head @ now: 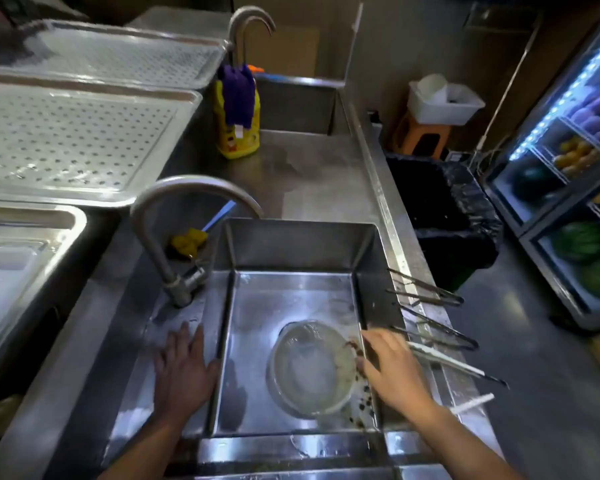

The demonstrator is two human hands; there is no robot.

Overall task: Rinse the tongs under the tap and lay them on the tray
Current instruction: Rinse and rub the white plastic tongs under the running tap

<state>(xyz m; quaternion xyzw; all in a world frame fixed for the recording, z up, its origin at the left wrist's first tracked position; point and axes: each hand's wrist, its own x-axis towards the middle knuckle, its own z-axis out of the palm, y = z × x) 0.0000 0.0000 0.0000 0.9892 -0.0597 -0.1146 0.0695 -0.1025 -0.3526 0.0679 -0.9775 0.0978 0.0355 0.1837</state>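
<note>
While your right hand (392,365), grip unclear, touches the tongs (458,367) on the sink's (291,244) right rim and your left hand (184,368) lies flat, rinsing hasn't begun.

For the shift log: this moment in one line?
left hand: flat on counter | right hand: at nearest tongs, grip unclear | tray: no tongs yet

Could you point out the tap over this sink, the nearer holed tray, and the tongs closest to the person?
tap (194,183): head view, top of its curved neck.
nearer holed tray (77,133): head view, its perforated floor.
closest tongs (458,366): head view, midway along the arms.
</note>
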